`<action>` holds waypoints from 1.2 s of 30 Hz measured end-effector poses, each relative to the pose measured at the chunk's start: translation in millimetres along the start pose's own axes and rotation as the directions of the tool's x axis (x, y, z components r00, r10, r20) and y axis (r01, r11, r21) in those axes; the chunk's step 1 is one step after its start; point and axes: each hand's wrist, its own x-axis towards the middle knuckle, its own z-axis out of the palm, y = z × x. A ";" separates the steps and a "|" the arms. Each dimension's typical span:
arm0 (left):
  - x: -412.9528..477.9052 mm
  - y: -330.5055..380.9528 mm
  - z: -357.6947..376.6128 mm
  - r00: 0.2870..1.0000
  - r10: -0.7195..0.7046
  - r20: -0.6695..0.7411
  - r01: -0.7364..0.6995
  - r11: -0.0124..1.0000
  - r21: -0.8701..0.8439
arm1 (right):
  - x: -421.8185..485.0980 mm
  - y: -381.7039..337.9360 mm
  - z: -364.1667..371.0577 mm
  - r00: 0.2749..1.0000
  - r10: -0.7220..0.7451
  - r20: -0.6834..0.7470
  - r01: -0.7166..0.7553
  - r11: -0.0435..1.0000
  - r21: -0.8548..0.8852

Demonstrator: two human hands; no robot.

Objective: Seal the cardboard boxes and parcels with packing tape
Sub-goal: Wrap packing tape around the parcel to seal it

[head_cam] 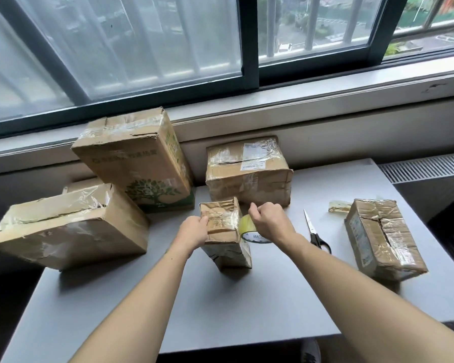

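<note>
A small crumpled cardboard box point(224, 231) stands upright in the middle of the grey table point(247, 305), with clear tape across its top face. My left hand point(193, 230) grips its upper left edge. My right hand point(269, 221) is on the box's right side, fingers curled over a roll of yellowish packing tape point(249, 229) that sits against the box. The tape between roll and box is hard to make out.
Black-handled scissors point(315, 230) lie right of the roll. A taped box point(383, 238) and a crumpled tape scrap point(338, 206) sit at the right. Three larger taped boxes stand behind and left: point(248, 171), point(136, 158), point(68, 226). The window sill runs behind.
</note>
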 end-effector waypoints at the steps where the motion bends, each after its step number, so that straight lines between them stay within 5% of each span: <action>1: -1.1 1.6 -0.3 0.999 -0.001 -0.041 0.001 1.000 0.017 | 1.0 1.2 3.0 1.000 0.000 0.008 0.000 1.000 0.016; 5: -10.4 11.9 6.7 0.951 0.110 -0.289 -0.088 0.992 0.088 | 4.4 4.3 5.2 0.996 -0.034 0.077 0.034 0.999 0.006; 7: -18.6 19.7 16.0 0.953 0.173 -0.248 -0.121 0.970 0.210 | 4.0 6.3 3.8 0.996 -0.044 0.081 0.042 0.999 0.015; 12: -25.6 34.8 31.4 0.998 0.023 -0.051 -0.002 0.930 0.367 | -0.1 13.3 5.6 0.989 -0.048 0.140 0.035 0.995 0.094; 18: -18.3 30.8 19.8 0.996 0.057 -0.064 -0.043 0.980 0.196 | -1.8 22.8 -4.1 0.991 -0.056 0.125 0.008 0.934 0.356; 23: -21.3 22.6 10.2 0.999 -0.008 0.052 0.021 0.964 -0.264 | 5.5 5.3 -35.3 0.993 -0.080 0.085 -0.006 0.691 0.723; 29: -23.3 -20.8 45.1 0.989 -0.095 0.115 0.139 0.864 -0.484 | -5.9 12.7 -3.8 0.982 -0.085 0.167 -0.050 0.737 0.674; 36: -12.9 -59.5 73.5 0.977 -0.105 0.186 0.179 0.881 -0.439 | -21.0 3.9 44.2 0.947 -0.162 0.278 -0.029 0.818 0.575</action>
